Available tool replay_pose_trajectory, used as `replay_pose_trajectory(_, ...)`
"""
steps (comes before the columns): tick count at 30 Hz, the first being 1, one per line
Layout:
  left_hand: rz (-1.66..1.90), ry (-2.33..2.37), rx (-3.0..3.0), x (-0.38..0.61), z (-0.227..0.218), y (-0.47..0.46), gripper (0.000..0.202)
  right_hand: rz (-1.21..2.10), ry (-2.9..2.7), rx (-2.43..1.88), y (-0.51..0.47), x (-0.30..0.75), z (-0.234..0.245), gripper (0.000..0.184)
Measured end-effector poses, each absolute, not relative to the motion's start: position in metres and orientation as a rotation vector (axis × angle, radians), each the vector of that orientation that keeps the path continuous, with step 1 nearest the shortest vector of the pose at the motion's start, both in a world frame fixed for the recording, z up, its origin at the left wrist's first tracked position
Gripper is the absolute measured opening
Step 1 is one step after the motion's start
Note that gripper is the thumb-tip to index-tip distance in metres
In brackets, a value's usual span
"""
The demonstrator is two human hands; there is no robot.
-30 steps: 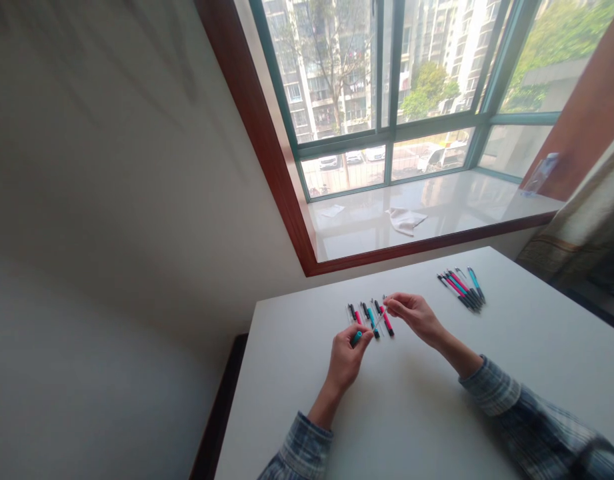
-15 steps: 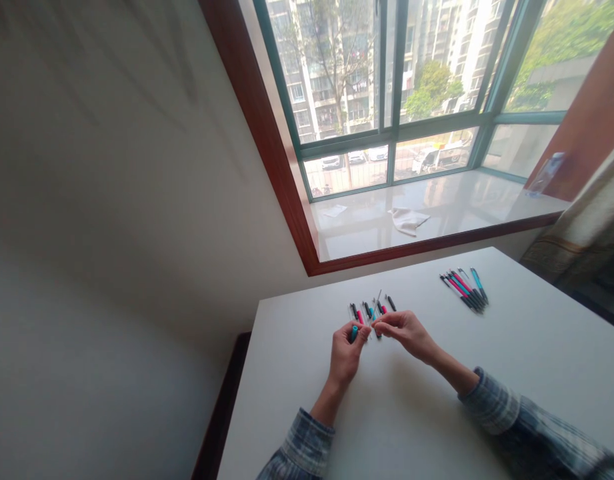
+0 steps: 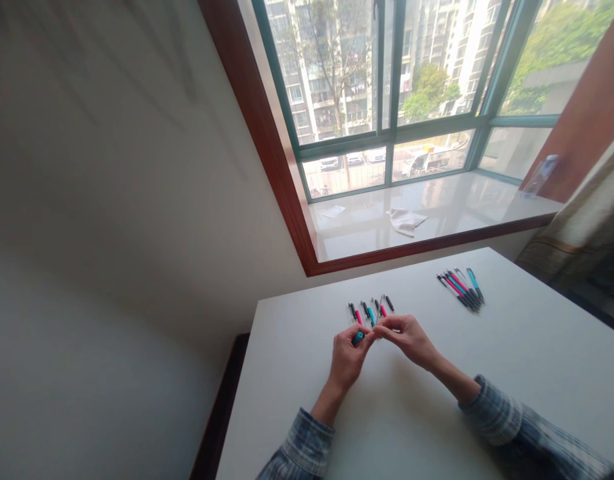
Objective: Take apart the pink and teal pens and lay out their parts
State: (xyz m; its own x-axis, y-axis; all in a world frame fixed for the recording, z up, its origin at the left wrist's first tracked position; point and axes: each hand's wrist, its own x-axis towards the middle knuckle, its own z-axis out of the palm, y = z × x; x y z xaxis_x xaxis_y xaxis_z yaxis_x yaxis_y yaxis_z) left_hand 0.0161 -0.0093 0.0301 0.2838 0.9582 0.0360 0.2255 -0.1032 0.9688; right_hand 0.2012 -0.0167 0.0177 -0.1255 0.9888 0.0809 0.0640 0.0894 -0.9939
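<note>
While left hand point(image 3: 347, 361) grips teal pen part point(image 3: 357, 339), right hand point(image 3: 407, 340) meets it.

Right hand point(image 3: 407, 340) now against left hand point(image 3: 347, 360)

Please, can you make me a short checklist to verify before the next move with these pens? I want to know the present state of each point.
1. Left hand has firm hold on the teal pen part: ok.
2. Right hand is pinching something: cannot tell, the fingers hide it.
3. Both hands are touching at the fingertips, above the table: ok.
4. Row of pens lies side by side, not under the hands: ok.
5. Bundle of pens lies apart, to the right of the row, on the white table: ok.
6. Each pen in the row is complete: cannot tell, they are too small to see.
</note>
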Motion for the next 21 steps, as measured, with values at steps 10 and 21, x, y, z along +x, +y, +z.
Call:
replay_pose_trajectory(10,0.921,1.108,1.508,0.013,0.032,-0.007,0.044,0.827,-1.687,-1.838,-0.04,0.293,0.019,0.033)
replay_pose_trajectory(21,0.914,1.103,1.532,0.017,0.024,-0.008,0.037,0.727,-1.855,-1.704,-0.048,0.297,0.003,0.025)
